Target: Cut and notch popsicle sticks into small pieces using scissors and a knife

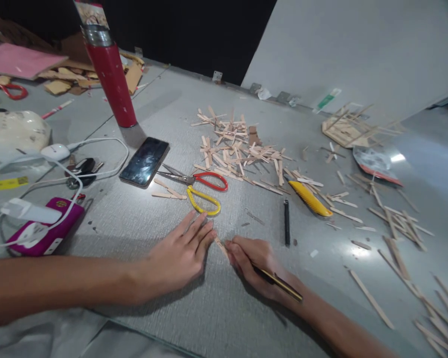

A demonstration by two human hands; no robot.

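Note:
My left hand (184,248) lies flat on the grey table, fingers stretched out, fingertips beside the scissors' yellow handle. Its fingers touch one end of a short wooden stick (221,246). My right hand (256,261) is closed around a black and gold pen (280,285), whose back end points toward the wrist. The pen's tip is hidden by my fingers at the stick's other end. Just beyond my hands are open scissors (189,181) with one red and one yellow handle. A slim black tool (286,223) and a yellow utility knife (309,198) rest to the right.
A heap of cut wooden sticks (239,149) covers the table's middle, with more scattered right. At left are a phone (145,162), a red bottle (112,79), keys (84,169) and a purple power bank (48,226) with white cables. A stick frame (345,132) stands far right.

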